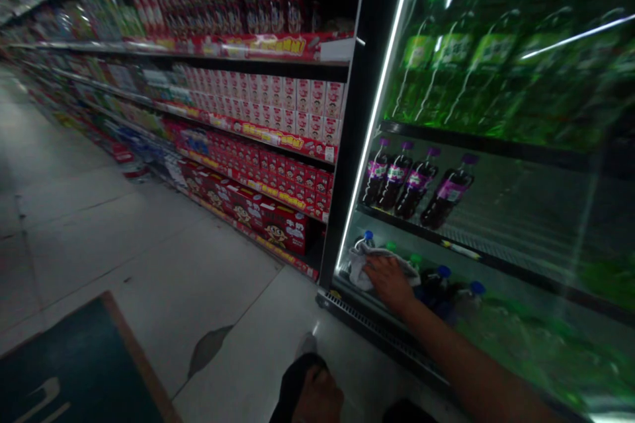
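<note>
My right hand (389, 279) presses a crumpled whitish cloth (358, 271) against the lower left of the drinks fridge's glass door (516, 211). The fingers lie over the cloth, and its edges stick out around them. Behind the glass, close to the cloth, stand bottles with blue and green caps, partly hidden by my forearm. At the bottom middle, what looks like my left hand (320, 390) is low beside a dark-clothed leg (292, 386). It is blurred and dim, and its fingers cannot be made out.
Dark purple-labelled bottles (409, 178) and large green bottles (476, 59) fill higher fridge shelves. Left of the fridge, long shelves hold red cartons (258, 168) and pink-white cartons (278, 99). A dark green board or mat (74, 357) with a brown edge is on the pale tiled floor (163, 258).
</note>
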### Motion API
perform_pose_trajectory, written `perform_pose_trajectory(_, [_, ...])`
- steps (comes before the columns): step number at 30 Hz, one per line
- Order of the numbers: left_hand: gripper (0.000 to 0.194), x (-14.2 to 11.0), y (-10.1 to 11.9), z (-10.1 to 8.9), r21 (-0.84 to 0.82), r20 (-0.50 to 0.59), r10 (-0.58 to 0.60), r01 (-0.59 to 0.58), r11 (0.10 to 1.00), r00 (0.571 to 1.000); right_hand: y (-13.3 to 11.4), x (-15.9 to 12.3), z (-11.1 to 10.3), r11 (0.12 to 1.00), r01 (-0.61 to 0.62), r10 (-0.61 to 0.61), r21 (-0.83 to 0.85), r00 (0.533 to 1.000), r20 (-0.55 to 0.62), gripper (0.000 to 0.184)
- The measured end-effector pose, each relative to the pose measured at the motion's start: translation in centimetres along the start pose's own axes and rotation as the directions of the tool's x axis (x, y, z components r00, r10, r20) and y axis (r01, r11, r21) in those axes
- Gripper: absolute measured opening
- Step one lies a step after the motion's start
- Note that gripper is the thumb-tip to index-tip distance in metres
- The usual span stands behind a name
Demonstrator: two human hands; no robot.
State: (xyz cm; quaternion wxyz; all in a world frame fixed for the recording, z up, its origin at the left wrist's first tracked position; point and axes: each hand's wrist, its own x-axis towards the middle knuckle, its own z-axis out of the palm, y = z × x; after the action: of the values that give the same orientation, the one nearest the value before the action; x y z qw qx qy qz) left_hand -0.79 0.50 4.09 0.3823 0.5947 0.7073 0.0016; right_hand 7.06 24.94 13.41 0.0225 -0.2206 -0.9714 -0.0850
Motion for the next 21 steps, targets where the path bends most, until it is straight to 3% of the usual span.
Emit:
perform_pose_trajectory(6, [0.047,0.4,-0.1,0.2,0.005,0.028,-0.035,0.035,0.999,0.999,0.9,-4.4,4.3,0.999,-0.011,0.009,0.031,0.997,0.071,0.037])
perform_pose_trajectory(10, [0.044,0.7,-0.1,0.7,0.057,0.02,-0.043,0.042,0.997,0.999,2.6,-7.9,7.3,0.999,-0.023,0.021,0.038,0.999,0.048,0.04])
perform_pose_trajectory(17, [0.041,-0.3,0.9,-0.5,0.1,0.005,-0.066,0.065,0.993,0.998,7.8,-16.3,14.4,0.999,-0.047,0.045,-0.021,0.996,-0.079,0.049])
perform_pose_trajectory(21, [0.044,-0.6,1.4,-1.0,0.124,0.032,-0.083,0.078,0.989,0.996,10.9,-22.2,16.1,0.99,-0.047,0.036,-0.136,0.996,-0.082,0.054])
